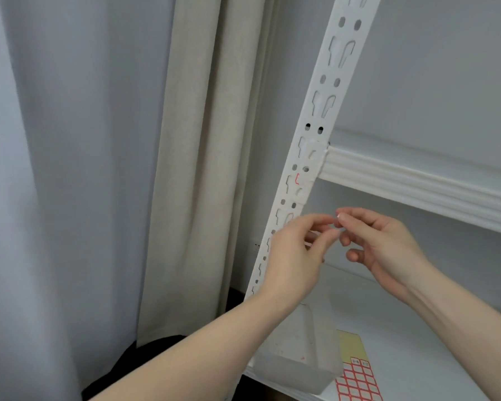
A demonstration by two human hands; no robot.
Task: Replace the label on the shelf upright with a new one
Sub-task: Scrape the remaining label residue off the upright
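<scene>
Upright [316, 134] shows only red remnant [297, 179], no new label. Both hands, left [294, 256] and right [379, 241], pinch something tiny at fingertips, likely label scrap; can't tell. Sticker sheet [356, 377] on shelf unused.

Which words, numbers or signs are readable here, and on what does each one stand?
Red mark like "L", handwritten: on the shelf upright.
Two top cells of the red-bordered label sheet on the lower shelf: dark characters, too small to read.
Nothing else shows text.
</scene>
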